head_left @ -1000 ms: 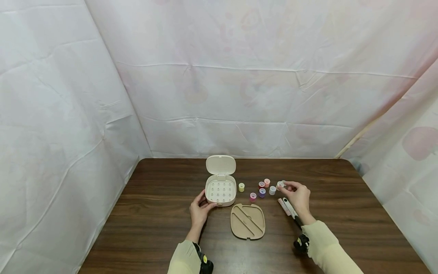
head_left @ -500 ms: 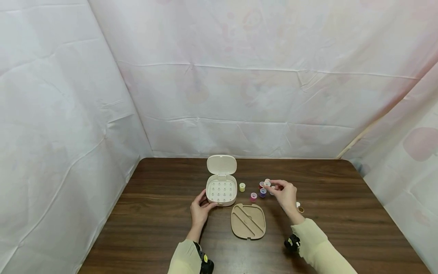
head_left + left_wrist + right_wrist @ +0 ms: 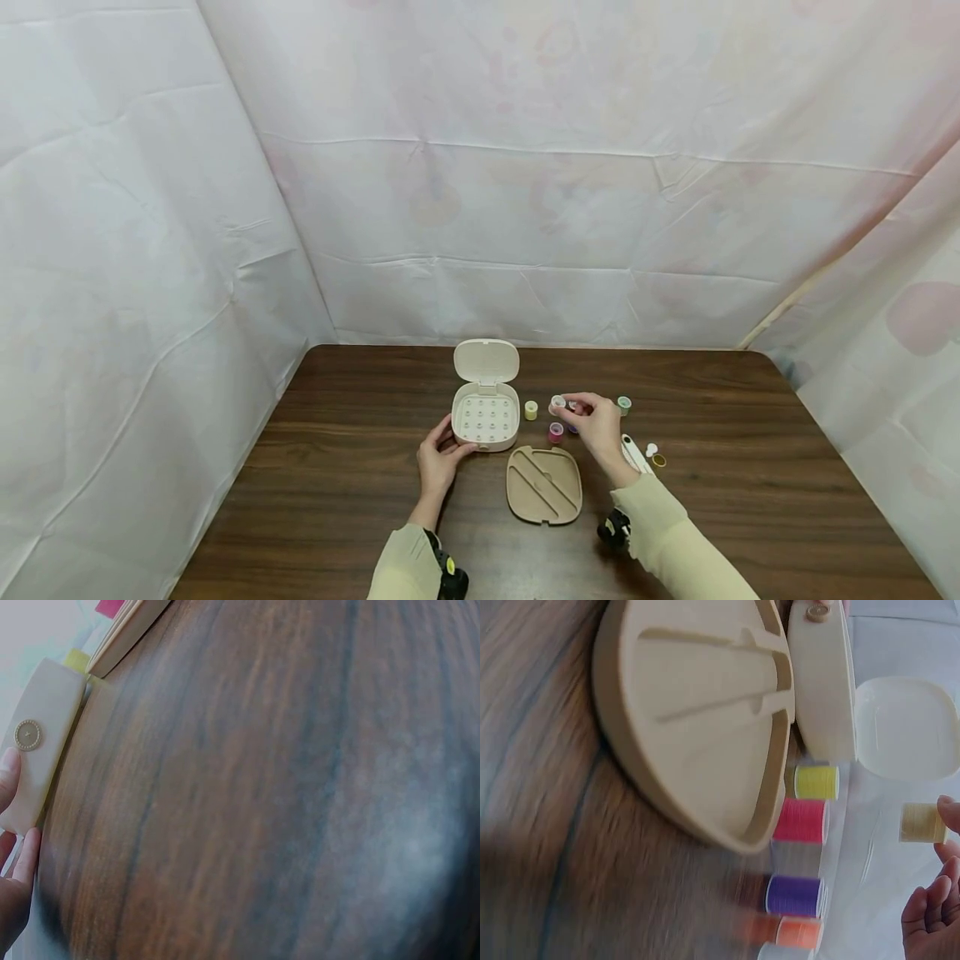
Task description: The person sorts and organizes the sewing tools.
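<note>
The pale cream spool [image 3: 921, 823] is pinched between the thumb and fingertips of the right hand [image 3: 597, 425], held clear of the worktop [image 3: 337, 500] to the right of the yellow spool [image 3: 817, 781]. The step looks like a carry toward the open box [image 3: 498, 447], whose floor bears rows of short pegs [image 3: 480, 415]; if the spool is meant for one of them, keep its axis upright and line up the hole before lowering, since a tilted spool would probably catch on the peg's tip. A light grip high on the sides should leave the lower end free and spare the wound thread from being dragged loose. The left hand [image 3: 437, 467] grips the box's near left corner, thumb on the front beside the round clasp [image 3: 28, 735]; that hold is worth keeping, because pressing down on a peg could shift a box this light-looking. Carry high enough to pass over the yellow spool, and fill far pegs first so the fingers have room. The raised lid [image 3: 486, 361] stands behind, so approach from the right or front. Keep the wrist off the pink spool [image 3: 802, 820], the purple spool [image 3: 795, 895] and the tan tray [image 3: 532, 504] in front of the box.
</note>
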The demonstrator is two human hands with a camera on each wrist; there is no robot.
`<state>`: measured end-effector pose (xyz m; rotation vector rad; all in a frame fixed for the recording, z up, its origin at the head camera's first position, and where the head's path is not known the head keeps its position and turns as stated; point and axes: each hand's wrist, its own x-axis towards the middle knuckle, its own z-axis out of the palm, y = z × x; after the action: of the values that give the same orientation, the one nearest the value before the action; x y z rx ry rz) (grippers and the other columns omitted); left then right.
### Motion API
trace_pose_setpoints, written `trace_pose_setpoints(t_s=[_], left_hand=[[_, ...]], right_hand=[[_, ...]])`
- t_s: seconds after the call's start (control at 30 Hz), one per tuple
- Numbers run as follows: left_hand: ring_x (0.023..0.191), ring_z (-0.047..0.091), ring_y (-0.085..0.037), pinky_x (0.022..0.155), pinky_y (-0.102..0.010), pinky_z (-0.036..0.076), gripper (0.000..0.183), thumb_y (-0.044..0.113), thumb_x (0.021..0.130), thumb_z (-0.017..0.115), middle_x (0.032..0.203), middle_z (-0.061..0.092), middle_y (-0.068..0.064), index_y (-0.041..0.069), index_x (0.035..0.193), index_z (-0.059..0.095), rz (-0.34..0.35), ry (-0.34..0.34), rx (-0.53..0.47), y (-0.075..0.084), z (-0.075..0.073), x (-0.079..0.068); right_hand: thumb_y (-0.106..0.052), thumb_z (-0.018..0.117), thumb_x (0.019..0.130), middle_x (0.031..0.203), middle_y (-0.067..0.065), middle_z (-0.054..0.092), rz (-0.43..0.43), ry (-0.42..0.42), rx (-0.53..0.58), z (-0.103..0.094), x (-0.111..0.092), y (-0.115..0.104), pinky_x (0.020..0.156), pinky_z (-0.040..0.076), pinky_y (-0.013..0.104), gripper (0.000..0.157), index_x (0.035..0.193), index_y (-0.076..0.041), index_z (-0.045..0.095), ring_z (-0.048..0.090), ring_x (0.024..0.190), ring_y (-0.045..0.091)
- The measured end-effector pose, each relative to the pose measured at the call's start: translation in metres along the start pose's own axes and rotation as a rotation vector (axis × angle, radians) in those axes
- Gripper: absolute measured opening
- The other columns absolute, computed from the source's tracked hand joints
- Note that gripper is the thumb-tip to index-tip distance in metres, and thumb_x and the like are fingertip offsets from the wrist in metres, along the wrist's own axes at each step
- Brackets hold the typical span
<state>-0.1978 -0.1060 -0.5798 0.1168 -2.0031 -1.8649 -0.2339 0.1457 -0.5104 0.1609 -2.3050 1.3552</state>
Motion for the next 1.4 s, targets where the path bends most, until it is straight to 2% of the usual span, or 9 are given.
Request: trace_pose_setpoints(t_s=[0.2, 0.3, 0.4, 0.5, 0.63, 0.8, 0.97, 1.13, 1.4], left_hand=[[0.092, 0.056, -0.038, 0.072, -0.04, 0.053, 0.064, -0.005, 0.058, 0.078, 0.109, 0.055, -0.027, -0.007, 0.117, 0.054, -0.008, -0.002, 0.003, 0.002, 0.0, 0.0], [0.092, 0.056, -0.038, 0.071, -0.04, 0.053, 0.064, -0.006, 0.058, 0.078, 0.109, 0.055, -0.027, -0.008, 0.117, 0.054, -0.003, -0.002, 0.006, 0.002, 0.0, 0.0], [0.091, 0.056, -0.039, 0.071, -0.04, 0.053, 0.064, -0.007, 0.058, 0.078, 0.108, 0.055, -0.028, -0.009, 0.116, 0.053, -0.003, -0.003, 0.004, 0.003, 0.0, -0.001], [0.092, 0.055, -0.039, 0.071, -0.039, 0.053, 0.064, -0.006, 0.057, 0.078, 0.108, 0.055, -0.028, -0.008, 0.117, 0.054, -0.015, 0.0, 0.002, 0.004, 0.0, -0.001], [0.091, 0.055, -0.039, 0.071, -0.038, 0.054, 0.064, -0.006, 0.057, 0.078, 0.108, 0.055, -0.028, -0.008, 0.117, 0.054, -0.014, 0.0, 0.006, 0.005, 0.0, -0.002], [0.092, 0.054, -0.043, 0.071, -0.045, 0.052, 0.062, -0.01, 0.058, 0.076, 0.107, 0.054, -0.032, -0.012, 0.116, 0.052, -0.006, -0.009, -0.027, 0.008, -0.001, -0.002], [0.092, 0.051, -0.049, 0.073, -0.054, 0.047, 0.06, -0.016, 0.06, 0.073, 0.106, 0.051, -0.037, -0.016, 0.115, 0.049, -0.007, -0.024, -0.068, 0.024, -0.002, -0.004], [0.092, 0.05, -0.05, 0.074, -0.055, 0.046, 0.059, -0.017, 0.061, 0.071, 0.105, 0.051, -0.038, -0.018, 0.115, 0.048, -0.003, -0.034, -0.065, 0.032, -0.001, -0.006], [0.092, 0.049, -0.052, 0.075, -0.057, 0.045, 0.058, -0.018, 0.061, 0.071, 0.106, 0.049, -0.039, -0.019, 0.115, 0.047, -0.008, -0.041, -0.078, 0.032, -0.002, -0.006]], right_hand=[[-0.013, 0.083, 0.059, 0.05, -0.004, 0.047, 0.001, -0.009, -0.028, 0.015, 0.0, -0.005, 0.043, 0.033, 0.019, 0.02, 0.075, -0.008, 0.072, 0.04, 0.048, 0.009], [-0.012, 0.082, 0.06, 0.05, -0.004, 0.047, -0.005, -0.024, -0.006, 0.022, 0.0, -0.007, 0.047, 0.034, 0.02, 0.019, 0.075, -0.007, 0.072, 0.04, 0.049, 0.007], [-0.011, 0.081, 0.062, 0.05, -0.002, 0.047, -0.005, -0.056, 0.034, 0.029, 0.0, -0.011, 0.052, 0.035, 0.021, 0.018, 0.076, -0.006, 0.071, 0.039, 0.042, 0.004], [-0.01, 0.08, 0.063, 0.05, 0.0, 0.046, -0.005, -0.086, 0.062, 0.035, 0.0, -0.015, 0.045, 0.033, 0.018, 0.018, 0.078, -0.005, 0.071, 0.037, 0.036, 0.003], [-0.009, 0.079, 0.063, 0.05, 0.0, 0.045, -0.008, -0.115, 0.06, 0.044, 0.0, -0.018, 0.038, 0.029, 0.017, 0.018, 0.078, -0.004, 0.071, 0.039, 0.043, 0.008], [-0.008, 0.079, 0.063, 0.05, -0.002, 0.045, -0.037, -0.124, 0.039, 0.054, 0.003, -0.023, 0.043, 0.031, 0.018, 0.018, 0.078, -0.003, 0.071, 0.04, 0.046, 0.011], [-0.009, 0.081, 0.062, 0.05, -0.002, 0.046, -0.054, -0.118, 0.019, 0.065, 0.005, -0.027, 0.041, 0.031, 0.018, 0.018, 0.076, -0.003, 0.071, 0.038, 0.045, 0.006], [-0.01, 0.081, 0.062, 0.051, 0.0, 0.046, -0.042, -0.138, 0.025, 0.075, 0.008, -0.03, 0.04, 0.03, 0.017, 0.019, 0.077, -0.003, 0.071, 0.039, 0.046, 0.01], [-0.012, 0.08, 0.063, 0.051, 0.001, 0.047, -0.006, -0.174, 0.051, 0.089, 0.011, -0.035, 0.041, 0.029, 0.017, 0.022, 0.08, -0.003, 0.071, 0.038, 0.047, 0.009]])
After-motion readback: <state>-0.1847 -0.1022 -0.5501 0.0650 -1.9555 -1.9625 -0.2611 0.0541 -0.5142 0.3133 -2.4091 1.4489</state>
